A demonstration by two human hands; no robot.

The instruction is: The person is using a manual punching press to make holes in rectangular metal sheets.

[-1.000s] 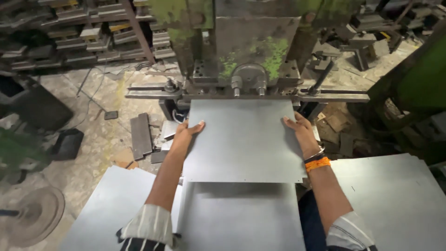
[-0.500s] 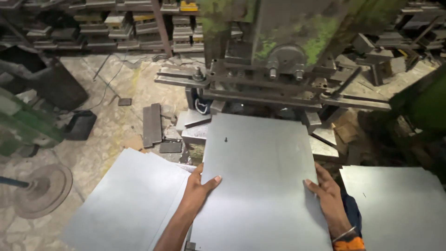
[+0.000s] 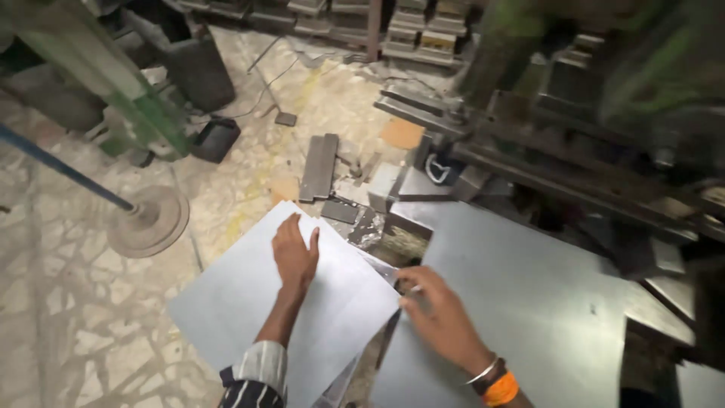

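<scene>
the left hand (image 3: 294,255) lies flat, fingers spread and holding nothing, on the left metal sheet (image 3: 249,317), which runs away past its fingertips, while the right hand (image 3: 438,317), fingers loosely curled, touches the near-left edge of the large sheet (image 3: 529,302) stretching rightward.

The left sheet (image 3: 249,310) lies beside the right sheet (image 3: 521,302). The press machine (image 3: 589,128) stands behind the right one. Flat bars (image 3: 319,168) lie on the floor (image 3: 83,302) behind the left one.
</scene>
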